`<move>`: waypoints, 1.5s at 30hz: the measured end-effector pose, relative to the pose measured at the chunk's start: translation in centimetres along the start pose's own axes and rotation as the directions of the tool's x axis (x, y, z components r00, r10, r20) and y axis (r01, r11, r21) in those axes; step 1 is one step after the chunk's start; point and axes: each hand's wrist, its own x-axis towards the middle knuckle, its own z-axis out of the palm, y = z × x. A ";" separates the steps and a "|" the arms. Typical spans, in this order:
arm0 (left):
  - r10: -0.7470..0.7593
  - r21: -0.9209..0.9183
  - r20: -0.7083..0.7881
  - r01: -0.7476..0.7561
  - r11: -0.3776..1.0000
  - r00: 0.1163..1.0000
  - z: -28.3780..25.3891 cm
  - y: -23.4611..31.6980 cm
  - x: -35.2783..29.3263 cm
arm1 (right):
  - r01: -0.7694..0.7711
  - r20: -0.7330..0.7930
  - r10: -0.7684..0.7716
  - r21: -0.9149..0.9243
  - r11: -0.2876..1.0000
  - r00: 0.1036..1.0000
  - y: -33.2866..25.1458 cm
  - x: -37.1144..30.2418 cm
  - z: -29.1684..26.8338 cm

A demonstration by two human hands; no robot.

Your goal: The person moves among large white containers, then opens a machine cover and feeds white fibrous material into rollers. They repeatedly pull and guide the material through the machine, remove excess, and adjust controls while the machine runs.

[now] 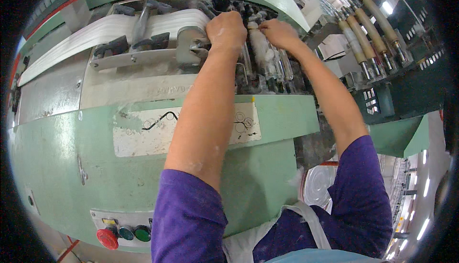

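Head view: roller handling seems in hand. The lint-coated roller (260, 48) lies in the green machine (62, 158). The left hand (227, 29) is curled, the right hand (279, 32) bent near the roller's far end; I cannot tell what either grips. The next move likely calls for fine finger control.
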 end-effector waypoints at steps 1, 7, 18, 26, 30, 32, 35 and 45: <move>0.000 -0.008 -0.019 0.000 1.000 1.000 0.0 0.0 0.0 | -0.001 0.023 0.001 -0.005 1.000 1.000 0.1 0.1 -0.6; -0.011 -0.041 -0.056 0.009 0.999 0.998 0.4 -0.1 -0.1 | 0.164 -0.094 -0.160 0.037 0.986 0.983 1.5 -1.0 -1.9; 0.026 -0.025 -0.084 -0.028 0.999 0.996 0.7 -0.3 0.1 | -0.046 -0.080 0.044 -0.018 0.999 0.996 -0.4 -1.9 1.6; 0.043 -0.014 -0.085 -0.045 0.999 0.995 0.7 -0.4 0.1 | 0.003 -0.081 -0.009 -0.073 0.997 0.997 -0.8 -3.2 2.0; 0.015 -0.044 -0.136 -0.021 0.999 0.991 0.8 -0.4 -0.3 | 0.083 -0.122 -0.097 -0.111 0.990 0.988 -0.3 -3.7 2.5; 0.059 0.018 -0.157 -0.057 0.998 0.986 0.8 -0.4 -0.5 | 0.116 -0.184 -0.131 -0.089 0.989 0.974 -0.1 -4.5 2.6; 0.030 0.011 -0.108 -0.029 1.000 0.994 0.8 -0.4 -0.3 | 0.072 -0.122 -0.077 -0.051 0.996 0.989 -0.3 -6.6 1.8; 0.050 0.057 -0.083 -0.046 0.997 0.995 0.8 -0.3 -0.3 | 0.185 -0.182 -0.158 0.143 0.972 0.970 0.4 -10.5 -1.8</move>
